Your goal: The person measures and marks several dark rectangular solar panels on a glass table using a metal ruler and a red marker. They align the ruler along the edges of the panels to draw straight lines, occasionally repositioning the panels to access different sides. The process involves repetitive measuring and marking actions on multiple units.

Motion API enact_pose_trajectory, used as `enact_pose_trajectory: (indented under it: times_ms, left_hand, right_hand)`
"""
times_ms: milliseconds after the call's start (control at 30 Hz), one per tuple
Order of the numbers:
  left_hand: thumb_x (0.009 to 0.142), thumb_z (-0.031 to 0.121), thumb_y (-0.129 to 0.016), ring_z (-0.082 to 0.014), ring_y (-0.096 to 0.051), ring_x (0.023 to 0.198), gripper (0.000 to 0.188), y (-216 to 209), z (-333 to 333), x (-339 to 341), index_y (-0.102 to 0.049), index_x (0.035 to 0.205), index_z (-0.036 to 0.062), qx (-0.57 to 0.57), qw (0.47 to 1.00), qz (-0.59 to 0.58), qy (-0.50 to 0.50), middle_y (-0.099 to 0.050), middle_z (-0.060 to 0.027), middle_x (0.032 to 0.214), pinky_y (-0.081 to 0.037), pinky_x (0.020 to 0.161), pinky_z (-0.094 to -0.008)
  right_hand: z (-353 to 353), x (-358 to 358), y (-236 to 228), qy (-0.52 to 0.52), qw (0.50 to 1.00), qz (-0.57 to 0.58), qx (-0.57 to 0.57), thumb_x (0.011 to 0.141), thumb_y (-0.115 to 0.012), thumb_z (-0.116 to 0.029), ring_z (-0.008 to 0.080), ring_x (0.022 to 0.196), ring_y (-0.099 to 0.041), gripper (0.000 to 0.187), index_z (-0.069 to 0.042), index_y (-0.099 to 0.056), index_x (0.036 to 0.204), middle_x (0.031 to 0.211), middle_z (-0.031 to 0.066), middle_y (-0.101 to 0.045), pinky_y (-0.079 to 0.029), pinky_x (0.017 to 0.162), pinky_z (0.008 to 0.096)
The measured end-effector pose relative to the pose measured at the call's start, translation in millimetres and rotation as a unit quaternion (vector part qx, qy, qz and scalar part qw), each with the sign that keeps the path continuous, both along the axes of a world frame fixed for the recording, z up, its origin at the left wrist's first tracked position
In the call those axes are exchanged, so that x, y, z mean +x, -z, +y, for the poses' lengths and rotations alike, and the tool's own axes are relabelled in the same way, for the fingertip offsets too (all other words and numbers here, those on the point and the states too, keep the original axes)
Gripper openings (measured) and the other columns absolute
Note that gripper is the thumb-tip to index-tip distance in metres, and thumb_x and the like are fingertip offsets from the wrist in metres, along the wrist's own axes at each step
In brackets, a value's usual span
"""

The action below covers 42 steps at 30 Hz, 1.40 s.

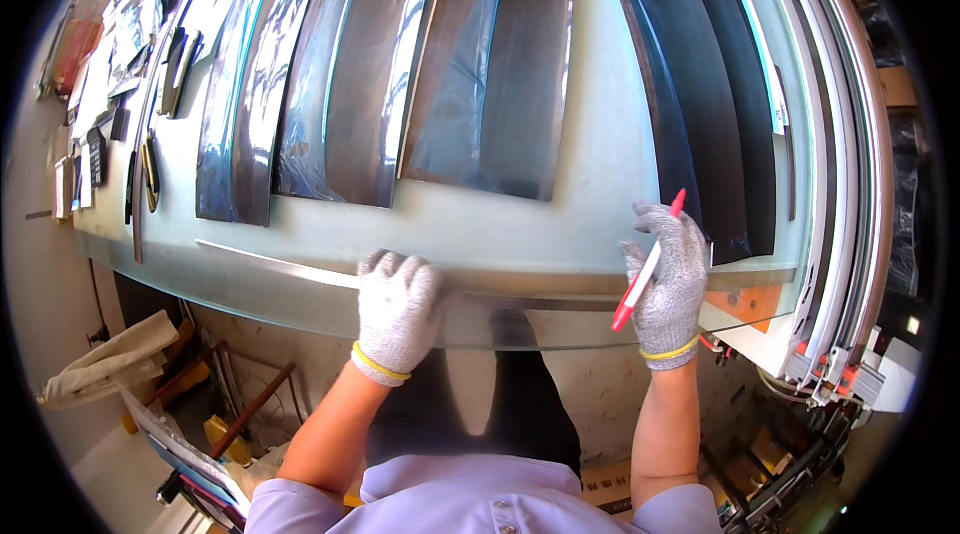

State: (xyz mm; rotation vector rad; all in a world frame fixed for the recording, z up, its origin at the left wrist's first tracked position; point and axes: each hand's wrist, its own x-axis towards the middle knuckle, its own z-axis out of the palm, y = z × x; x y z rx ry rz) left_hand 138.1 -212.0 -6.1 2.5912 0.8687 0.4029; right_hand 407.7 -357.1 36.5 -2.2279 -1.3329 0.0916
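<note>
My left hand [397, 302], in a grey knit glove with a yellow cuff, is closed over a thin pale strip [275, 262] near the front edge of a glass sheet [330, 244]. The strip reaches out to the left; the fingers hide where it passes under them. My right hand [676, 284], gloved alike, grips a white and red marker pen [640, 284] held slantwise, one red end pointing up past the fingers. It hovers by the near ends of dark curved panels [700, 94] at the right.
More dark, film-covered panels [520, 114] lie across the glass. Black-handled tools [178, 69] and a calculator [96, 156] are at the left. Metal rails [850, 134] run along the right side. Below the left edge hangs a beige cloth [115, 359].
</note>
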Motion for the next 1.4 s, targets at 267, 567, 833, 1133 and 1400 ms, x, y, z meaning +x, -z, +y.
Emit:
enact_pose_trajectory:
  times_ms: [267, 567, 833, 1133, 1400]
  left_hand:
    - [0.081, 0.017, -0.077, -0.0343, -0.060, 0.086, 0.016, -30.3, 71.9, -23.5, -0.064, 0.086, 0.0104, 0.031, 0.999, 0.004, -0.009, -0.064, -0.0060, 0.084, -0.043, 0.092, -0.0492]
    - [0.088, 0.015, -0.074, -0.0343, -0.065, 0.089, 0.008, -22.3, 151.1, 37.7, -0.071, 0.091, 0.0090, 0.074, 0.997, -0.010, 0.025, -0.069, -0.0092, 0.088, -0.045, 0.092, -0.0479]
    - [0.087, 0.015, -0.074, -0.0287, -0.063, 0.087, 0.028, 2.6, 115.5, 55.9, -0.081, 0.114, 0.0194, 0.085, 0.995, -0.008, 0.061, -0.064, -0.0052, 0.083, -0.045, 0.090, -0.0454]
    - [0.085, 0.010, -0.072, -0.0304, -0.062, 0.089, 0.012, -19.7, 80.6, 48.8, -0.077, 0.096, 0.0125, 0.058, 0.998, 0.011, -0.028, -0.064, -0.0058, 0.084, -0.042, 0.089, -0.0439]
    - [0.085, -0.005, -0.070, -0.0300, -0.069, 0.075, 0.019, -44.5, 113.1, -25.4, -0.076, 0.100, 0.0038, -0.034, 0.987, -0.068, -0.142, -0.068, -0.0120, 0.083, -0.055, 0.069, -0.0364]
  right_hand:
    - [42.4, -47.0, 13.8, -0.042, 0.996, 0.054, 0.062, 0.077, -0.082, 0.003, 0.0353, 0.116, -0.064, 0.040, -0.004, -0.067, 0.113, 0.123, 0.0129, -0.073, -0.052, 0.102, 0.0455]
    - [70.5, -20.9, 51.2, 0.036, 0.996, -0.036, 0.078, 0.073, -0.087, -0.008, 0.0339, 0.099, -0.059, 0.043, -0.009, -0.070, 0.113, 0.104, 0.0102, -0.068, -0.045, 0.094, 0.0494]
    - [52.6, -4.2, 69.9, 0.064, 0.992, -0.065, 0.086, 0.072, -0.089, -0.009, 0.0350, 0.108, -0.060, 0.042, -0.010, -0.071, 0.111, 0.108, 0.0101, -0.068, -0.043, 0.101, 0.0491]
    - [18.9, -21.1, 50.9, 0.083, 0.972, -0.109, 0.191, 0.077, -0.086, -0.006, 0.0377, 0.114, -0.063, 0.042, -0.006, -0.065, 0.114, 0.121, 0.0154, -0.067, -0.045, 0.100, 0.0529]
    - [45.3, -86.3, 57.9, -0.001, 0.957, 0.152, 0.246, 0.078, -0.080, -0.001, 0.0377, 0.108, -0.068, 0.041, -0.004, -0.064, 0.115, 0.118, 0.0179, -0.072, -0.051, 0.095, 0.0468]
